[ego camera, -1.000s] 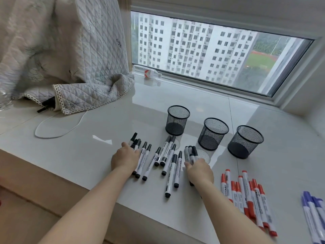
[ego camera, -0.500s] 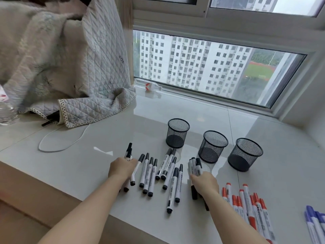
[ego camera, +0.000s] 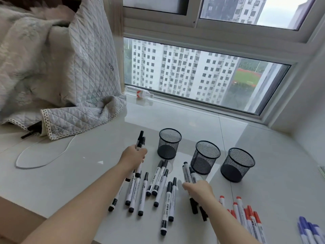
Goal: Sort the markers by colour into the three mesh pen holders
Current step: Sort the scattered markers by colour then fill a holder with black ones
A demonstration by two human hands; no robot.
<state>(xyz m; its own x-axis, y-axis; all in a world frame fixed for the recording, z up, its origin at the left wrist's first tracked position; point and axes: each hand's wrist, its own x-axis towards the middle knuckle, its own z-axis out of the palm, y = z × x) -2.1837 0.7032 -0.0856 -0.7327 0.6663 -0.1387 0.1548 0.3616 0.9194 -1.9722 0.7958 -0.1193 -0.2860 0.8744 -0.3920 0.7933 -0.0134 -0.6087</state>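
Black-capped markers (ego camera: 154, 187) scattered loose on white counter (ego camera: 88, 164), long axes mostly running near-to-far with slight lean to the right, most with caps at far end. Left hand (ego camera: 134, 156) curled round a small bundle of black markers (ego camera: 140, 141), held lifted, caps pointing up and away, lower ends poking out under the palm; bundle just left of left mesh holder (ego camera: 169, 143). Right hand (ego camera: 198, 190) closed on another bundle of black markers (ego camera: 188, 173), caps aimed far and slightly left, butt ends sticking back past the wrist; bundle near middle mesh holder (ego camera: 205, 157). Right mesh holder (ego camera: 237, 164) standing beside the middle one, all three upright in a row slanting nearer toward the right, nothing seen inside any. Red-capped markers (ego camera: 246, 215) lying grouped right of the right forearm, axes near-to-far, red caps at far end. Blue-capped markers (ego camera: 309, 231) at bottom right corner, partly cut off by the frame edge, caps pointing far and slightly left. Quilted cover (ego camera: 58, 81) heaped at far left, white cable (ego camera: 44, 161) looped on counter beside it.
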